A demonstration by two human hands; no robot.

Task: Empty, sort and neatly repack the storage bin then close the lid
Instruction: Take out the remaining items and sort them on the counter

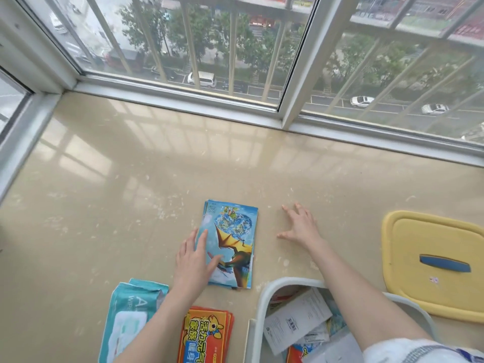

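Head view: sorting step, emptying unfinished. Wipes pack [131, 310] near left, orange packets [207, 334] beside it. Left hand [193, 260] pressed straight fingers on the booklet stack [233, 237]. Right hand [301, 226] lay splayed, holding nothing, on the window ledge [131, 179]. Storage bin [263, 305], near right, held papers needing lifting out next. Yellow lid [432, 244] lay off, far right.

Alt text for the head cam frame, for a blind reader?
A person's left hand rests flat on a stack of blue picture books on a beige floor by a window; the right hand lies spread on the floor beside it. Nearer, a wipes pack and orange packets lie left of a white bin with papers inside, its yellow lid off to the right.
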